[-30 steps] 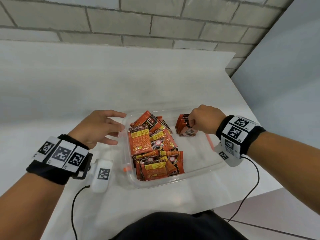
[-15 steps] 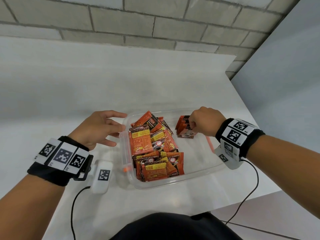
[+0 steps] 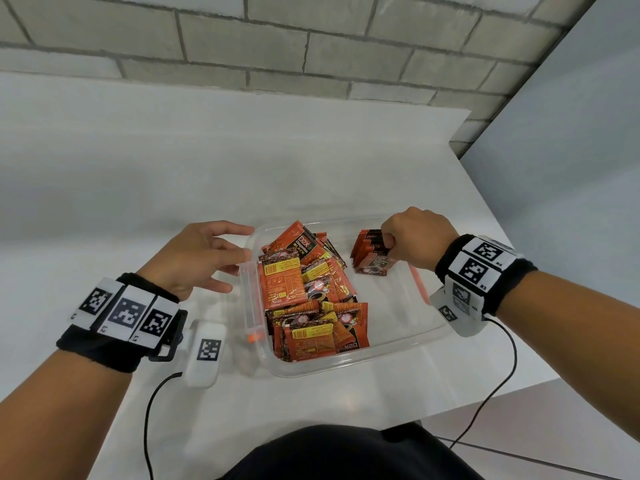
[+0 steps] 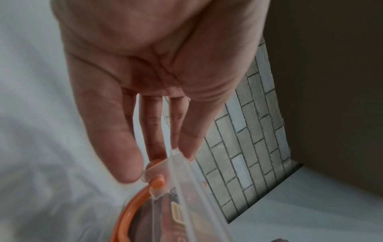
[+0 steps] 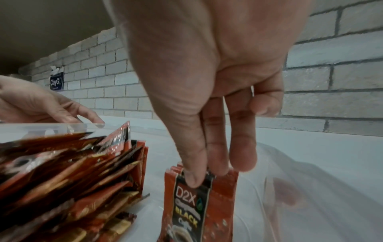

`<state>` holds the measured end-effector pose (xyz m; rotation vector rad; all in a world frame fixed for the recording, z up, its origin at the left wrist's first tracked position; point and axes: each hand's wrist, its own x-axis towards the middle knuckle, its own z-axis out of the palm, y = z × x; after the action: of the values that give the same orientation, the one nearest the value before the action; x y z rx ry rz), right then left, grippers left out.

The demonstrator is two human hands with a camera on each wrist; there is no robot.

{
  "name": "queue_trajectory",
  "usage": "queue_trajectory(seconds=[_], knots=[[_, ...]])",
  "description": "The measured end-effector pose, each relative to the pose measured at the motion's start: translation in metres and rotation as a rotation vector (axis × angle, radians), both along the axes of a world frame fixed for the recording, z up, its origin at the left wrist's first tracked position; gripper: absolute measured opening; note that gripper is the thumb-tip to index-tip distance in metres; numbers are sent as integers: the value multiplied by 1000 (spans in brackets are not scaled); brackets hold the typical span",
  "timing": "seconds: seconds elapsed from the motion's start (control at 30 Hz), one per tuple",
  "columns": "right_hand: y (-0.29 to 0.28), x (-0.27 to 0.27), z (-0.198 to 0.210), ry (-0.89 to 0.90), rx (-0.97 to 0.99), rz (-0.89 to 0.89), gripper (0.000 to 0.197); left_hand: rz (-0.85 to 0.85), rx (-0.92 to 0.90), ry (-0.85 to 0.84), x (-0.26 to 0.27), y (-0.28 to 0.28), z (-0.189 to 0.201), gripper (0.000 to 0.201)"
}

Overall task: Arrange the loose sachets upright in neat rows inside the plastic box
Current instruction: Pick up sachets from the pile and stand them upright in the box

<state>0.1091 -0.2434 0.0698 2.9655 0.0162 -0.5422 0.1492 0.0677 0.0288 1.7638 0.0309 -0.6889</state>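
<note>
A clear plastic box [image 3: 398, 344] sits on the white counter. Its left half holds a loose heap of orange-red sachets [image 3: 311, 292], seen at the left of the right wrist view as a heap of sachets [image 5: 68, 176]. At the box's far right stands a small upright stack of sachets [image 3: 369, 252]; my right hand [image 3: 414, 242] pinches the stack's top edges between thumb and fingers, as the stack [image 5: 199, 206] shows under my right hand [image 5: 207, 173]. My left hand [image 3: 207, 254] is spread, fingertips [image 4: 128, 170] touching the box's left rim [image 4: 186, 180].
An orange handle [image 4: 132, 211] hangs at the box's left side. A brick wall [image 3: 311, 53] runs behind the counter, and a grey panel [image 3: 571, 168] stands at the right. The counter's front edge [image 3: 485, 396] lies just past the box. Wrist cables trail over the counter.
My right hand has stayed on the upright stack with barely any shift. The left hand remains spread at the box's left rim.
</note>
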Motion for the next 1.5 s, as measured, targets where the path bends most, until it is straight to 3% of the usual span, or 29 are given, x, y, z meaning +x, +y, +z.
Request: queue_trajectory(seconds=[0.13, 0.27, 0.43, 0.6, 0.7, 1.0, 1.27, 1.5], knots=[[8, -10, 10, -101, 282, -97, 10, -5, -5, 4, 0, 0, 0, 30], [33, -24, 8, 70, 527, -120, 24, -8, -4, 8, -1, 0, 1, 31], [56, -26, 2, 185, 510, -106, 28, -10, 2, 12, -2, 1, 1, 31], [69, -40, 6, 366, 528, -98, 57, -6, 2, 7, -3, 1, 1, 31], [80, -49, 5, 380, 490, 0, 53, -2, 2, 10, -3, 2, 1, 31], [92, -56, 10, 359, 541, 62, 59, -6, 2, 5, -2, 2, 0, 32], [88, -50, 3, 302, 589, 182, 39, 4, 1, 10, -3, 1, 0, 33], [90, -57, -2, 361, 527, 219, 55, 7, 4, 6, -3, 1, -1, 32]])
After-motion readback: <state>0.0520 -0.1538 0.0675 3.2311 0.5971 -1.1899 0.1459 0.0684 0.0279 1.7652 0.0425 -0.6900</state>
